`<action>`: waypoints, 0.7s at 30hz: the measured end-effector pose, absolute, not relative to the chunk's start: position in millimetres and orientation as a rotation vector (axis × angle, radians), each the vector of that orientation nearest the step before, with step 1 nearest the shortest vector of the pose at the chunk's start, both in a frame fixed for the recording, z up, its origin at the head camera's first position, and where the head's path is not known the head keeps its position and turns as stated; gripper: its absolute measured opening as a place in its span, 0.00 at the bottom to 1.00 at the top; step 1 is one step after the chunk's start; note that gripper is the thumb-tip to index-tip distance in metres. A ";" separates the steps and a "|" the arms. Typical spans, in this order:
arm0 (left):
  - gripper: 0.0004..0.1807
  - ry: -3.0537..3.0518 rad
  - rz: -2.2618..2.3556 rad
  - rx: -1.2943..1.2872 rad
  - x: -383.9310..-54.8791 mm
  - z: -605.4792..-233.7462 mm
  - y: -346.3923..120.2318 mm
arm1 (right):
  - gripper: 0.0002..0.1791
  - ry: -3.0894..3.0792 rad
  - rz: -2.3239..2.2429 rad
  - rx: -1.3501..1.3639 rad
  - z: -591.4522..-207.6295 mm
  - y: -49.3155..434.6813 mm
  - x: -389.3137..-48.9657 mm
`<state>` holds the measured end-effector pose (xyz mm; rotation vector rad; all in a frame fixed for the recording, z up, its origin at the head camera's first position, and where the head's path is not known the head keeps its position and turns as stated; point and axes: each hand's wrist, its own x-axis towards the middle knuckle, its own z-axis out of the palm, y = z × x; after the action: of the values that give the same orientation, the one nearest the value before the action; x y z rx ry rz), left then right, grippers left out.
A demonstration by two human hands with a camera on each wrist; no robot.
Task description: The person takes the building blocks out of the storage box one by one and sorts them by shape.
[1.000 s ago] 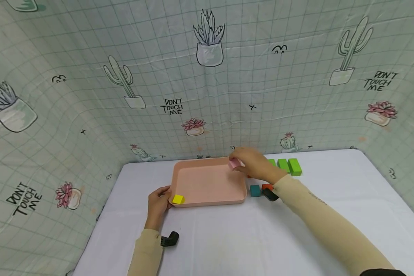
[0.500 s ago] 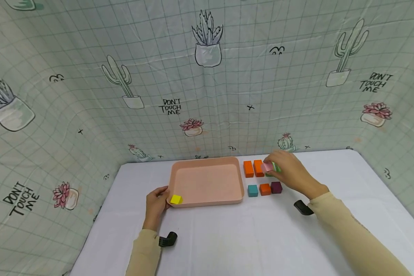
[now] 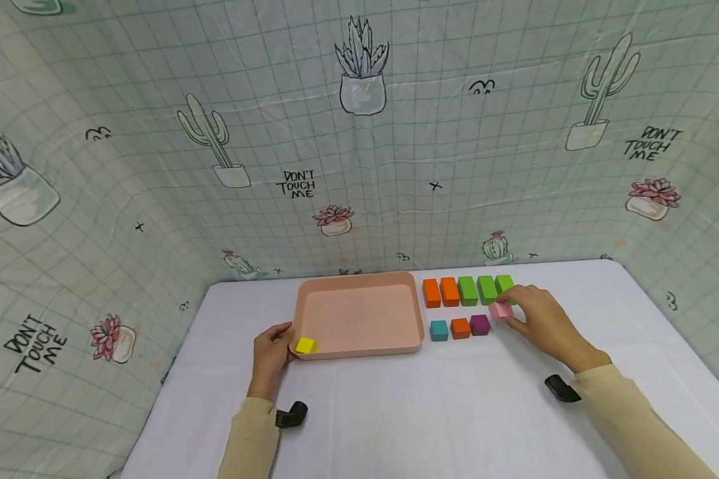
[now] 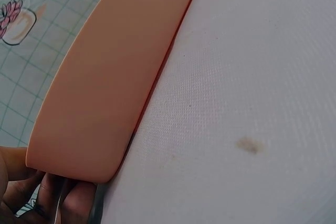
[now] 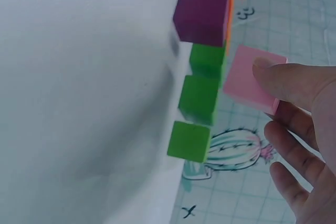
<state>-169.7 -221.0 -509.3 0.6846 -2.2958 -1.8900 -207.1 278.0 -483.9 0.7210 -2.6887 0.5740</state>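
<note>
A pink cube (image 3: 500, 310) is pinched between the thumb and fingers of my right hand (image 3: 548, 326). It is held just right of a purple cube (image 3: 480, 324) and in front of the rightmost green block (image 3: 505, 285). In the right wrist view the thumb lies on one face of the pink cube (image 5: 247, 80), while the other fingers are partly behind it. My left hand (image 3: 271, 358) grips the front left corner of a shallow peach tray (image 3: 359, 316). Inside that corner lies a yellow cube (image 3: 305, 346). From the left wrist, fingers show curled at the tray's end (image 4: 100, 93).
Orange blocks (image 3: 431, 293) and green blocks (image 3: 468, 291) stand in a row behind, right of the tray. A teal cube (image 3: 439, 330) and an orange cube (image 3: 461, 328) line up in front of them with the purple cube. A patterned cloth (image 3: 395, 146) hangs behind the white table.
My right hand has carried the pink cube from over the tray's far right corner rightward past the blocks, uncovering them. My left hand still holds the tray; the yellow cube is unmoved.
</note>
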 end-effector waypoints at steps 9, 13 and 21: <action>0.17 -2.300 -1.888 0.681 -168.3 -508.9 -221.3 | 0.19 -2.701 0.527 0.745 -496.8 284.5 -202.8; 0.17 -2.318 -1.870 0.672 -168.2 -509.8 -221.9 | 0.19 -2.697 0.497 0.771 -501.7 283.0 -203.6; 0.17 -2.331 -1.849 0.684 -169.2 -509.5 -221.4 | 0.17 -2.711 0.473 0.792 -507.2 279.4 -205.1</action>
<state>-169.2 -221.4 -509.5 0.6837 -2.3315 -1.8489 -205.1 279.4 -507.2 0.7917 -2.7109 0.4730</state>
